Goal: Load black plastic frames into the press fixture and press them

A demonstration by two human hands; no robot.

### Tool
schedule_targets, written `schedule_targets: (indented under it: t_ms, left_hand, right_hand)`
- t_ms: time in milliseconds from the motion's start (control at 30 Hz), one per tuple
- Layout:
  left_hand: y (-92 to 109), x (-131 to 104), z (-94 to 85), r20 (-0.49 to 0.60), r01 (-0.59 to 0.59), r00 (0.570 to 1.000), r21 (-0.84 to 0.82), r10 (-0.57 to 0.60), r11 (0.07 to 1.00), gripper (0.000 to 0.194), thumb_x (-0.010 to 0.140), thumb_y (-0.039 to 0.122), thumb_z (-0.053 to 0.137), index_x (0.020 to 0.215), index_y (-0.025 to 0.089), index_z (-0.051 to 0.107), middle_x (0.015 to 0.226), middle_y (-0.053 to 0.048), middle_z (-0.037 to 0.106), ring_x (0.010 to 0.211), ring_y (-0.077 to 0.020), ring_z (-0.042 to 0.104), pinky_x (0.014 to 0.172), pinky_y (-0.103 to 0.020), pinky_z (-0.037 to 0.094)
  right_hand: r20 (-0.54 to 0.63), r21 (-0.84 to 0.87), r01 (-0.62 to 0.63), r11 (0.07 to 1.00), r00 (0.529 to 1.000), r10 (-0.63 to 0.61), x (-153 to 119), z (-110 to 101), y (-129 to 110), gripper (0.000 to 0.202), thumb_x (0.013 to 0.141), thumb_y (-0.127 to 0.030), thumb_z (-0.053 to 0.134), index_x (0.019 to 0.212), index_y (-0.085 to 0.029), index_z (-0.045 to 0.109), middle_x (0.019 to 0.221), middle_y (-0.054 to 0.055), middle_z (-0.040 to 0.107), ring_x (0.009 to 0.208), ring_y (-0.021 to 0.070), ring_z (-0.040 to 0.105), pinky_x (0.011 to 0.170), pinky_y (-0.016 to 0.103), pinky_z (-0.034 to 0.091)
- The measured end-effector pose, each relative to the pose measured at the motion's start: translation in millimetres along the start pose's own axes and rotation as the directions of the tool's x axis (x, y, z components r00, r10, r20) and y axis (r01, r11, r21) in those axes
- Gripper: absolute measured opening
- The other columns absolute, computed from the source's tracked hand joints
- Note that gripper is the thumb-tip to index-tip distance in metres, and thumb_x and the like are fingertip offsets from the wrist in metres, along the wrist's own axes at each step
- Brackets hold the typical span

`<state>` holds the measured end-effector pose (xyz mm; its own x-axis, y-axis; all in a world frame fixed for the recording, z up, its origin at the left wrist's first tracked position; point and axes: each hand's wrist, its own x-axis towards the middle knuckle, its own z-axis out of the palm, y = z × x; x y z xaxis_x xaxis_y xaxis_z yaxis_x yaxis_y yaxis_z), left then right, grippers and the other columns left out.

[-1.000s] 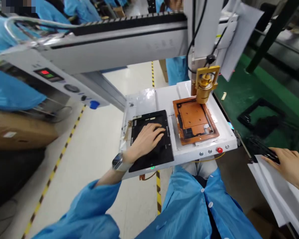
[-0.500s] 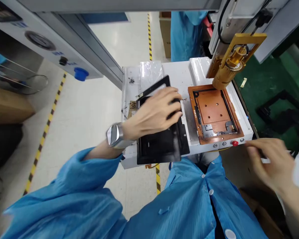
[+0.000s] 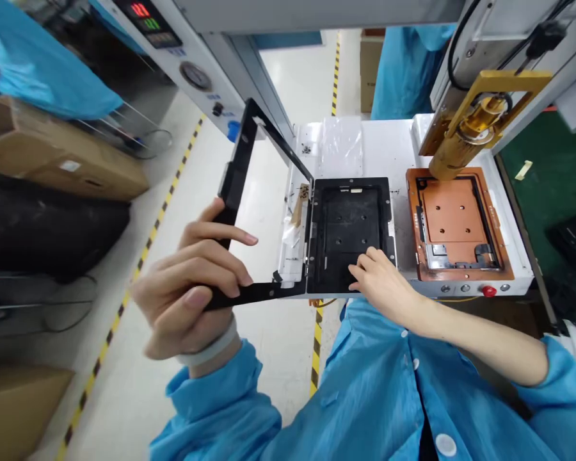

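Note:
My left hand (image 3: 194, 275) is wrapped round the near left corner of a black frame-shaped lid (image 3: 237, 169). The lid stands swung up and out to the left, hinged along the left edge of a black rectangular fixture base (image 3: 350, 218). Over the base's near right corner is my right hand (image 3: 381, 278), its fingers curled in and pressed together. Whatever those fingertips hold or touch is hidden. The base has a shallow recess with several small holes. Right of it lies a copper-coloured fixture (image 3: 451, 221) with dark and silvery strips round its recess.
A brass-coloured press head (image 3: 463, 144) hangs over the copper-coloured fixture's far edge. Buttons, one a red button (image 3: 488, 291), line the bench's front. Clear plastic sheet (image 3: 340, 144) and small black bits (image 3: 306, 149) lie behind. A control panel (image 3: 192, 70) stands left; a person (image 3: 398, 70) is beyond.
The lid has swung from over the base out to the left, with my left hand on its corner. My right hand has come from the far right onto the base. The view has shifted left.

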<state>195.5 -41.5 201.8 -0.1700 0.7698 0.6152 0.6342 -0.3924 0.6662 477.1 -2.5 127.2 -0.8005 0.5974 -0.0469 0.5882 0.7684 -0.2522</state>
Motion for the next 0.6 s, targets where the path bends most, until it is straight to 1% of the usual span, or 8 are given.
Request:
schedule_targets:
  t_ms: [67,100,167,233,300,400,533,600]
  left_hand:
    - [-3,-9,3.4,-0.122,-0.052,0.991,0.002,0.052,0.999,0.042,0.09,0.048,0.043,0.053,0.03,0.045,0.052,-0.001,0.053,0.086,-0.0261,0.077,0.132,-0.075,0.05]
    - [-4,-12,4.7,-0.142,-0.047,0.989,0.028,0.05,0.999,0.04,0.091,0.044,0.04,0.054,0.029,0.044,0.053,-0.001,0.053,0.087,-0.0253,0.078,0.128,-0.075,0.053]
    - [-7,-15,6.7,-0.132,0.009,0.991,0.093,0.003,0.996,0.04,0.092,0.04,0.034,0.055,0.029,0.042,0.055,-0.002,0.052,0.089,-0.0251,0.078,0.118,-0.074,0.058]
    - [-10,-17,9.1,-0.172,0.005,0.985,0.057,0.005,0.998,0.039,0.093,0.039,0.035,0.056,0.029,0.043,0.056,-0.003,0.052,0.088,-0.0266,0.078,0.109,-0.075,0.061]
    - [-11,-16,12.4,-0.233,-0.042,0.972,-0.018,0.037,0.999,0.038,0.093,0.039,0.041,0.057,0.03,0.045,0.055,-0.003,0.051,0.085,-0.0292,0.078,0.11,-0.077,0.062]
    - [-11,-14,16.2,-0.268,-0.08,0.962,-0.095,0.052,0.992,0.037,0.094,0.038,0.047,0.058,0.031,0.05,0.053,-0.004,0.05,0.083,-0.0323,0.076,0.121,-0.081,0.057]
    - [-7,-12,16.0,-0.254,-0.072,0.967,-0.175,0.026,0.982,0.038,0.094,0.035,0.056,0.057,0.03,0.056,0.055,-0.003,0.053,0.084,-0.034,0.072,0.127,-0.084,0.049]
    - [0,-7,17.0,-0.253,-0.074,0.967,-0.131,0.039,0.989,0.039,0.092,0.039,0.058,0.054,0.031,0.052,0.052,-0.004,0.049,0.081,-0.0366,0.069,0.124,-0.089,0.047]
  right_hand:
    - [0.02,0.033,0.027,0.999,0.999,-0.027,5,-6,3,0.014,0.11,-0.02,0.077,0.097,-0.014,0.079,0.1,0.013,0.072,0.104,0.0297,0.062,0.095,0.045,0.055]
    - [0.007,0.035,0.041,0.999,0.999,-0.042,4,-8,5,0.016,0.109,-0.016,0.076,0.093,-0.015,0.077,0.099,0.012,0.071,0.103,0.0286,0.061,0.094,0.044,0.054]
    - [-0.065,0.032,0.063,0.997,0.996,-0.061,-6,-7,6,0.019,0.108,-0.012,0.075,0.09,-0.016,0.076,0.098,0.011,0.07,0.102,0.0272,0.059,0.092,0.043,0.053]
    - [-0.191,0.038,0.078,0.996,0.979,-0.069,-25,-6,8,0.017,0.11,-0.014,0.073,0.094,-0.015,0.077,0.099,0.01,0.07,0.101,0.0264,0.058,0.089,0.042,0.054]
    - [-0.338,0.04,0.094,0.995,0.938,-0.075,-51,-7,9,0.014,0.114,-0.017,0.068,0.106,-0.014,0.079,0.104,0.011,0.073,0.1,0.0255,0.058,0.087,0.041,0.056]
    - [-0.523,-0.001,0.097,0.995,0.848,-0.083,-90,-14,10,0.026,0.119,-0.015,0.053,0.127,-0.009,0.077,0.111,0.014,0.076,0.1,0.0245,0.06,0.086,0.041,0.061]
    - [-0.641,-0.067,0.027,0.997,0.765,-0.064,-133,-27,10,0.037,0.12,-0.008,0.039,0.131,-0.008,0.074,0.111,0.013,0.078,0.104,0.0238,0.065,0.092,0.039,0.064]
    - [-0.669,-0.084,-0.024,0.996,0.743,-0.038,-151,-32,11,0.038,0.12,-0.008,0.038,0.13,-0.008,0.075,0.111,0.013,0.079,0.104,0.0232,0.067,0.094,0.038,0.064]
